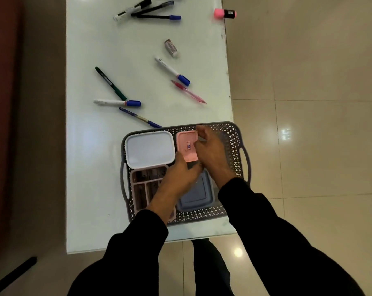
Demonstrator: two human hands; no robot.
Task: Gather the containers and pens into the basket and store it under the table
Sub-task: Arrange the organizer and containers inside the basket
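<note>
both hands pinching pink box in basket; light, stiff, slick plastic, best held by edges.

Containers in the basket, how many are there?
4: white-lidded container back left, pink container back right, divided pink tray front left, blue-lidded container front right. Hands may hide more.

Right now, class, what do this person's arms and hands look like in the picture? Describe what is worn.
Both arms wear long black sleeves, the left sleeve and right sleeve, plain with no markings showing, ending at the wrists. The left hand and right hand are bare: no gloves, rings or watch can be seen.
</note>
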